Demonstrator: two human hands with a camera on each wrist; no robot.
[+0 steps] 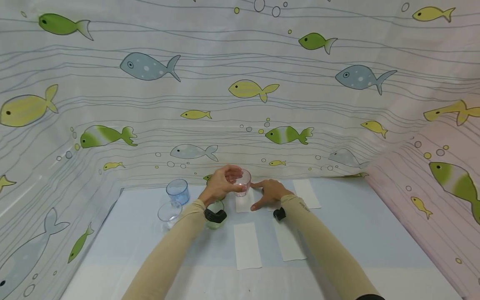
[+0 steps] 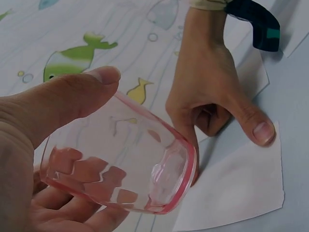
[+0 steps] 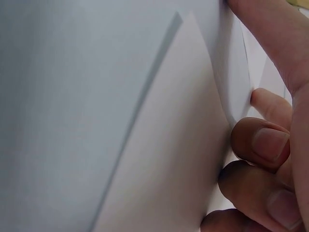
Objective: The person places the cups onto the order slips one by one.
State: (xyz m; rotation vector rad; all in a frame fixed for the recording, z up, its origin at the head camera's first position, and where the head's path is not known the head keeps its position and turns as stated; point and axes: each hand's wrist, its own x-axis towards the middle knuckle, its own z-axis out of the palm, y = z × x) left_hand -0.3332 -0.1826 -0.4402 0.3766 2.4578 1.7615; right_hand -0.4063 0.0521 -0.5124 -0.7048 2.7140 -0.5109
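My left hand (image 1: 220, 182) grips a clear pink-tinted drinking glass (image 1: 243, 183) near the back of the table. In the left wrist view the glass (image 2: 137, 145) is tilted, its thick pink base toward the right hand and the fingers and thumb around its side. Below it lies a white paper sheet (image 1: 245, 205). My right hand (image 1: 273, 192) rests at that sheet's right side, thumb and index finger spread and the other fingers bent. In the right wrist view its bent fingers (image 3: 268, 145) are beside a white sheet (image 3: 169, 145).
To the left stand a blue glass (image 1: 178, 192), a colourless glass (image 1: 169, 213) and a greenish glass (image 1: 215, 224) partly behind the left wrist. More white sheets lie at front centre (image 1: 247, 246), under the right forearm (image 1: 290, 246) and back right (image 1: 307, 193). A fish-print curtain (image 1: 232, 116) borders the table.
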